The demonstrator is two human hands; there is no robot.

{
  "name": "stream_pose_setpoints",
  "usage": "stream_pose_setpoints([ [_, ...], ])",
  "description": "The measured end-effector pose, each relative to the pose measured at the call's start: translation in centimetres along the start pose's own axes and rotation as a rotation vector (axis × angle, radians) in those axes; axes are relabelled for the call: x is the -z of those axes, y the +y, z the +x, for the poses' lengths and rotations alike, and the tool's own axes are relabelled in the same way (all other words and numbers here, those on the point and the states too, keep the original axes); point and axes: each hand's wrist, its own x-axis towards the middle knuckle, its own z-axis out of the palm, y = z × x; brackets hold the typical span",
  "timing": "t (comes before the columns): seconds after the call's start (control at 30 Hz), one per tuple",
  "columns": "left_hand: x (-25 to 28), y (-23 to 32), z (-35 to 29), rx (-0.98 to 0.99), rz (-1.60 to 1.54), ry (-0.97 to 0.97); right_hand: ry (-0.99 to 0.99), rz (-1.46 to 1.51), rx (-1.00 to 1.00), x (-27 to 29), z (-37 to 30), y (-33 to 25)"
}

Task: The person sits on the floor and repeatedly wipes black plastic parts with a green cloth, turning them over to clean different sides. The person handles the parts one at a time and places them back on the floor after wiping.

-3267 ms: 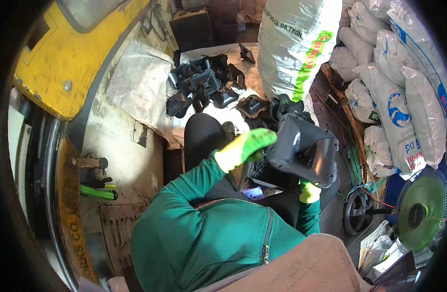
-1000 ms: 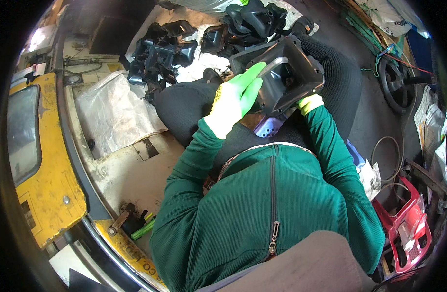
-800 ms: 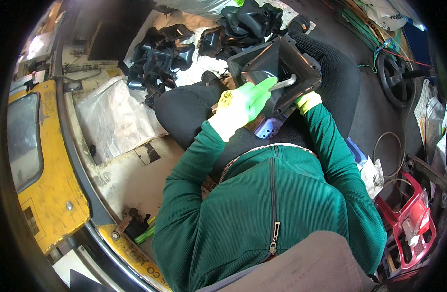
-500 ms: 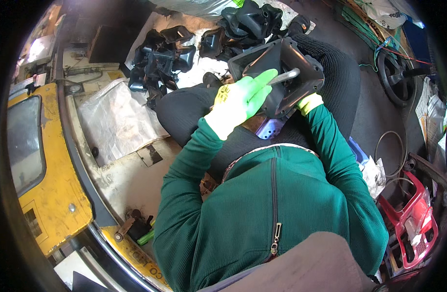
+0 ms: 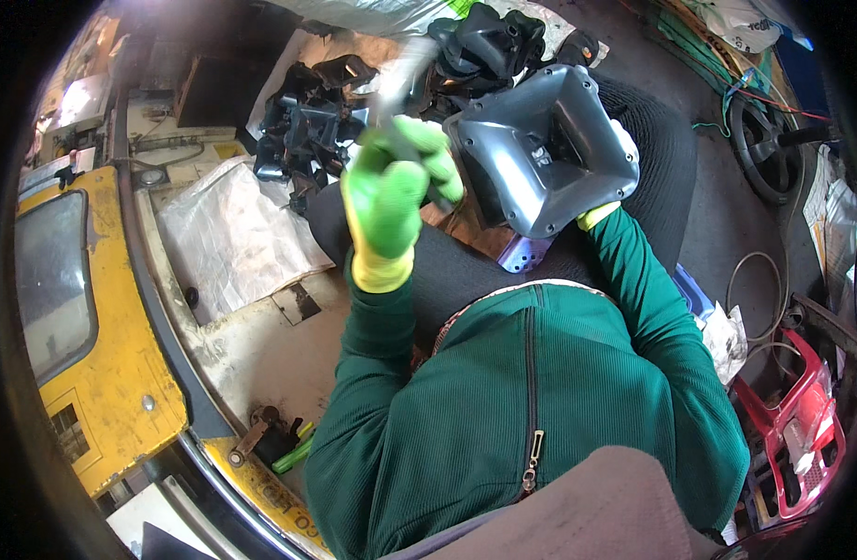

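My left hand (image 5: 391,201), in a yellow-green glove, is closed round a slim metal tool (image 5: 405,93). The tool's pale upper end is smeared by motion, and a dark end shows below the fingers. To its right a square black plastic part (image 5: 517,121) with a flared, funnel-like hollow and small holes round its rim rests over my lap. My right hand (image 5: 598,215) grips this part from behind and below; most of its fingers are hidden. The tool is apart from the part's rim.
Several similar black parts (image 5: 302,126) lie in a pile at the far left, with more (image 5: 484,42) at the back. A white sheet (image 5: 242,233) covers the surface at left, beside a yellow machine panel (image 5: 120,373). A red plastic frame (image 5: 792,429) stands at right.
My left hand has pulled back left from the part and swung the tool upright. The black part has tilted, so its glossy hollow faces up more.
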Motion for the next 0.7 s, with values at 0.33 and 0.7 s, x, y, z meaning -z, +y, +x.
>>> stream_pose_setpoints([
  [0.33, 2.0, 0.7, 1.6, -0.051, 0.064, 0.076, -0.004, -1.171, 0.569, -3.9, -0.9, -4.6],
  [0.7, 4.2, 1.7, -0.5, 0.002, -0.266, 0.043, -0.003, -0.947, 0.57, -3.5, -0.6, -5.2],
])
